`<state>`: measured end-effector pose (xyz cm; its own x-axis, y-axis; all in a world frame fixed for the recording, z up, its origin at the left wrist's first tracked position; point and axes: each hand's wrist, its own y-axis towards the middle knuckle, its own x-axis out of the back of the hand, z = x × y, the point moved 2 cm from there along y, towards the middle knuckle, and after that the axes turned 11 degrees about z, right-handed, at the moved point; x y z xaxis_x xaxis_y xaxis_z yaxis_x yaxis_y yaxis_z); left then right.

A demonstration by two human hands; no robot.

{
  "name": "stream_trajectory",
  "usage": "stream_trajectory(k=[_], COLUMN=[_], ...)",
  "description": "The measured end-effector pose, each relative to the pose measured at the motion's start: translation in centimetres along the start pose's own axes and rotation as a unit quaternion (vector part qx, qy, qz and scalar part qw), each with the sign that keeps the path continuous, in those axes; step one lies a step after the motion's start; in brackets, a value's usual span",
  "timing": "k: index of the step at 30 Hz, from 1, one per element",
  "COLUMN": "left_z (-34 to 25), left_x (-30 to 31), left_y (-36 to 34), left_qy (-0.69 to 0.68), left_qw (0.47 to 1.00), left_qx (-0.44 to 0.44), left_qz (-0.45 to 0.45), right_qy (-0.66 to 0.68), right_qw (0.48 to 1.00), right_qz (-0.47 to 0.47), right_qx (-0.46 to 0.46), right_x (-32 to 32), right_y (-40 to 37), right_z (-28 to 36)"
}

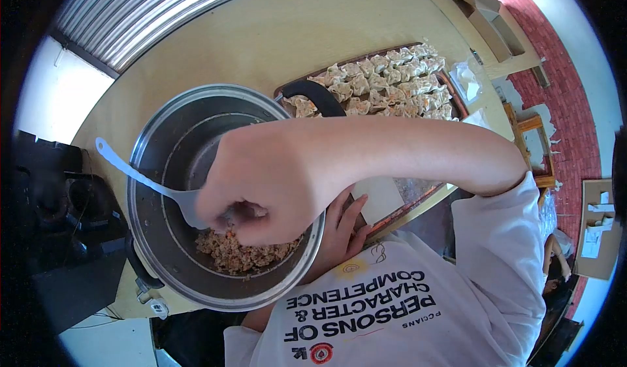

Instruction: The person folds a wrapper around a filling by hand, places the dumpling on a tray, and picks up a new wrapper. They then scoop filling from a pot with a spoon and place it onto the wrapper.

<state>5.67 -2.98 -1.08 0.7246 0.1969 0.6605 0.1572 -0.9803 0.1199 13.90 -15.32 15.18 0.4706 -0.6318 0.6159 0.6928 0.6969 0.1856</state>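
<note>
My right hand [261, 177] is closed in a fist over a large metal pot [225, 96]; what its curled fingers hold is hidden. Beneath it, crumbly ground filling [251, 253] lies in the pot's bottom. A pale spoon [147, 180] leans in the pot, its handle reaching past the left rim and its broad end beside my right knuckles. My left hand [336, 236] lies against the pot's near right side, fingers spread toward a dark-edged tray [460, 99]. Rows of pleated dumplings [392, 83] fill the tray's far part; my right forearm covers its middle.
The pot's black handles [317, 96] stick out at its upper right and lower left. A black appliance [72, 217] stands left. Clear plastic [465, 79] lies beside the tray, and an open cardboard box [486, 21] sits at upper right. Another person's arm [558, 256] shows at far right.
</note>
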Motion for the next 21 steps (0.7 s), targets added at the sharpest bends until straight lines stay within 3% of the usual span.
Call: stream_trajectory(k=[1,3,4,6,7,9,10,11,13,15,18,21], left_z=[0.1,0.0,-0.1,-0.5,-0.6,-0.2,-0.2,0.3,0.0,-0.2,-0.2,0.2], left_x=[0.0,-0.1,-0.1,0.2,0.4,-0.1,-0.2,-0.4,-0.2,-0.1,0.0,-0.6], left_y=[0.0,0.0,0.0,0.1,0.2,-0.1,-0.2,-0.5,-0.5,-0.4,-0.4,-0.6], left_qy=[0.002,0.008,0.014,0.012,0.010,0.035,0.060,0.094,0.093,0.092,0.092,0.059], left_qw=[1.000,1.000,1.000,1.000,1.000,0.999,0.997,0.994,0.994,0.995,0.995,0.993], left_qx=[-0.008,-0.004,0.000,0.000,-0.003,-0.018,-0.035,0.002,0.008,0.017,0.029,0.062], left_qz=[-0.005,-0.007,-0.009,-0.010,-0.010,-0.022,-0.032,0.058,0.054,0.043,0.032,0.084], right_qy=[0.000,-0.063,-0.063,-0.165,-0.166,-0.265,-0.265,-0.335,-0.402,-0.466,-0.439,-0.397], right_qw=[1.000,0.985,0.985,0.906,0.906,0.946,0.946,0.926,0.901,0.883,0.896,0.915], right_qz=[0.000,0.132,0.133,0.269,0.271,0.080,0.080,0.093,0.105,0.036,0.044,0.064], right_qx=[0.000,-0.090,-0.089,-0.282,-0.280,-0.170,-0.170,-0.148,-0.125,-0.052,-0.042,-0.024], right_x=[0.5,1.6,2.6,3.9,3.5,3.0,2.8,2.7,2.6,2.0,0.2,-0.4], right_y=[0.0,-0.4,-0.5,-1.5,-2.6,-3.7,-3.6,-3.4,-3.2,-3.4,-3.6,-4.1], right_z=[0.2,1.0,1.9,2.9,2.9,3.7,4.1,4.9,5.2,4.6,2.3,1.7])
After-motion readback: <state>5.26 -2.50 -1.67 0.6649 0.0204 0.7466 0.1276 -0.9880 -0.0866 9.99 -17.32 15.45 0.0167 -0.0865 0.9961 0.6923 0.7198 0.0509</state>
